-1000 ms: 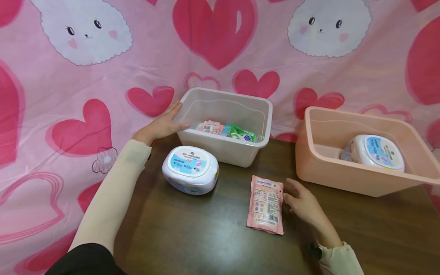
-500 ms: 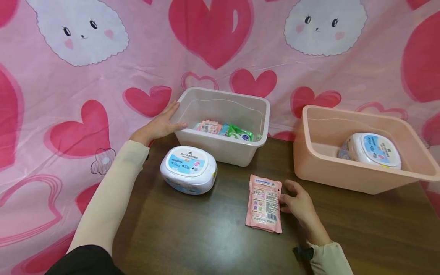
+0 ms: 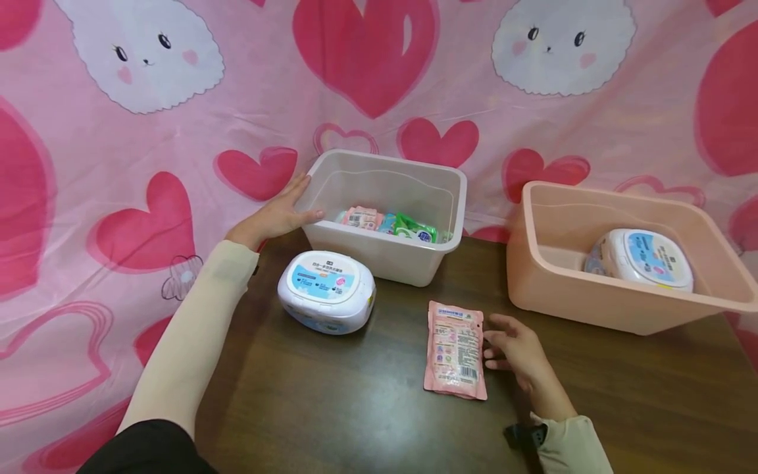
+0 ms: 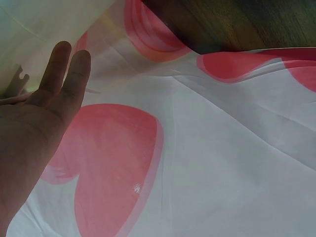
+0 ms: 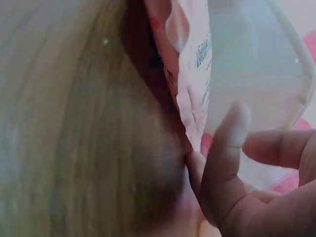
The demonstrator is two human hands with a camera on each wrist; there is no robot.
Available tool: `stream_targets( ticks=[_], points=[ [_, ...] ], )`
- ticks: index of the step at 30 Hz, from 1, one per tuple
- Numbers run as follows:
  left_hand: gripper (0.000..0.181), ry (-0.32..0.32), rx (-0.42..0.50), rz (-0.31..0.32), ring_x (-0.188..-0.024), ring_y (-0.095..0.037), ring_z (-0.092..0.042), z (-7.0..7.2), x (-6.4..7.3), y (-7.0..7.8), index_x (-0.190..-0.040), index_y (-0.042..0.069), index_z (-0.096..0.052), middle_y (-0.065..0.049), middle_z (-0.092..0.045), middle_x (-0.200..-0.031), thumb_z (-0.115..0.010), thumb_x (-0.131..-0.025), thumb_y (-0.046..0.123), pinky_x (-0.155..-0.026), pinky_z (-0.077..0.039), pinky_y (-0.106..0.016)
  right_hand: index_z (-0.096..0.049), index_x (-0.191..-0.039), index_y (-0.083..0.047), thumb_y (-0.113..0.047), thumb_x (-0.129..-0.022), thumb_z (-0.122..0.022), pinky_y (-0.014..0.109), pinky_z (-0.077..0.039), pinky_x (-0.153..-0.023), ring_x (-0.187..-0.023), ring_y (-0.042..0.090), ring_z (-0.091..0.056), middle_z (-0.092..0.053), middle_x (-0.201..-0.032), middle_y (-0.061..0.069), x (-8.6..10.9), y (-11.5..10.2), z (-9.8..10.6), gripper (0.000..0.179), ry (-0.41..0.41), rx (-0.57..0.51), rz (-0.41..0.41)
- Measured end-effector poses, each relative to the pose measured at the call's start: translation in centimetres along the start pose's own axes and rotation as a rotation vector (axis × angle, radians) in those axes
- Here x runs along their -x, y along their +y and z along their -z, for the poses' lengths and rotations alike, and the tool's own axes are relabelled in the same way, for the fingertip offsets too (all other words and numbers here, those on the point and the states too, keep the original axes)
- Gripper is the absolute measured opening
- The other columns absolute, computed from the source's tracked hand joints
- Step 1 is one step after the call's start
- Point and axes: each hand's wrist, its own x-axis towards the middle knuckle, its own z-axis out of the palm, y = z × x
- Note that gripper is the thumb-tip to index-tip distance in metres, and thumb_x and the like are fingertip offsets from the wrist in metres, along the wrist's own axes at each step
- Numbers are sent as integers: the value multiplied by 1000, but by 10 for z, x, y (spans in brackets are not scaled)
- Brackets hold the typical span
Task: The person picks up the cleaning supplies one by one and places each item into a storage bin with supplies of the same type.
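Observation:
A flat pink pouch (image 3: 456, 349), printed with text and a barcode, lies on the table. My right hand (image 3: 521, 352) is beside its right edge, fingers loosely bent and thumb towards the pouch. In the right wrist view, a fingertip (image 5: 196, 163) is right at the edge of the pouch (image 5: 195, 79). My left hand (image 3: 275, 214) rests against the left end of a grey bin (image 3: 379, 253), its thumb over the front rim. Two extended fingers (image 4: 76, 74) show in the left wrist view. A white oval tub (image 3: 328, 289) with a blue label stands before this bin.
Inside the grey bin lie a green packet (image 3: 414, 229), a pink packet (image 3: 362, 217) and a blue one. At the right stands a peach bin (image 3: 592, 299) holding another white tub (image 3: 657, 260). A pink heart-printed cloth (image 3: 367, 59) hangs behind the table.
My right hand and wrist have shifted slightly left, closer in to the pouch's right edge. The left hand keeps its place on the grey bin.

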Motion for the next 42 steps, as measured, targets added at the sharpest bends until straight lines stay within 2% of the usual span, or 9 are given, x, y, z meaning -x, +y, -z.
stream_targets(
  ticks=[8, 13, 16, 19, 22, 25, 29, 36, 42],
  points=[
    [106, -1, 1, -6, -153, -29, -2, -1, 0, 1, -164, 22, -1, -3, 4, -169, -68, -89, 57, -115, -20, -65, -32, -150, 1, -1, -104, -43, 21, -47, -56, -62, 10, -48, -62, -99, 4, -9, 0, 0, 48, -140, -397, -111],
    [107, 0, 0, -3, -153, -32, -2, -1, -1, 2, -164, 22, 0, -4, 4, -169, -68, -89, 57, -113, -22, -67, -59, -124, -6, -3, -105, -43, 18, -38, -53, -61, 9, -40, -57, -96, 3, -10, -2, -2, 25, -269, -607, -162],
    [107, 0, 0, -1, -153, -32, -3, -1, -1, 2, -164, 23, 0, -4, 3, -169, -69, -89, 57, -113, -22, -67, -68, -111, -9, -6, -103, -51, 19, -42, -53, -62, 10, -44, -61, -92, 2, -9, -1, -7, 19, -227, -524, -114],
    [107, 0, 3, 2, -153, -31, -3, -1, -1, 1, -164, 24, -1, -3, 3, -169, -69, -88, 58, -113, -23, -67, -62, -126, -4, -7, -100, -59, 26, -53, -65, -76, 14, -57, -65, -99, 3, -8, 1, -13, 27, -186, -356, -28],
    [107, -2, 4, 5, -153, -31, -2, -2, -2, 0, -164, 25, 0, -3, 4, -169, -68, -88, 59, -113, -23, -67, -37, -148, -5, -8, -99, -59, 40, -56, -82, -98, 23, -62, -58, -123, 14, -5, 2, -17, 54, -248, -277, 11],
    [107, -3, 7, 0, -153, -30, -1, -2, -2, 0, -164, 25, 0, -2, 4, -169, -67, -89, 59, -113, -21, -67, -16, -155, -17, -5, -97, -59, 50, -54, -89, -109, 31, -59, -36, -143, 22, -1, 2, -19, 73, -360, -289, 4],
    [105, 4, 10, 3, -153, -30, -2, -1, 0, -1, -164, 25, 0, -2, 4, -169, -68, -90, 56, -113, -20, -68, -3, -155, -29, -1, -95, -60, 57, -53, -90, -113, 36, -59, -21, -150, 26, 1, 2, -21, 88, -458, -322, -7],
    [105, -1, 7, 20, -153, -30, -2, -2, 0, 1, -164, 28, 0, -1, 4, -169, -69, -89, 56, -113, -21, -68, 2, -157, -27, 7, -94, -53, 55, -54, -89, -108, 33, -64, -44, -138, 28, 1, 6, -22, 90, -463, -335, 17],
    [105, -4, -11, 32, -154, -30, -1, -1, 0, 2, -164, 28, 1, -1, 4, -169, -69, -90, 54, -112, -21, -69, -5, -155, -30, 8, -96, -48, 46, -56, -89, -106, 28, -65, -55, -128, 15, 1, 5, -13, 82, -468, -381, 84]
  ],
)
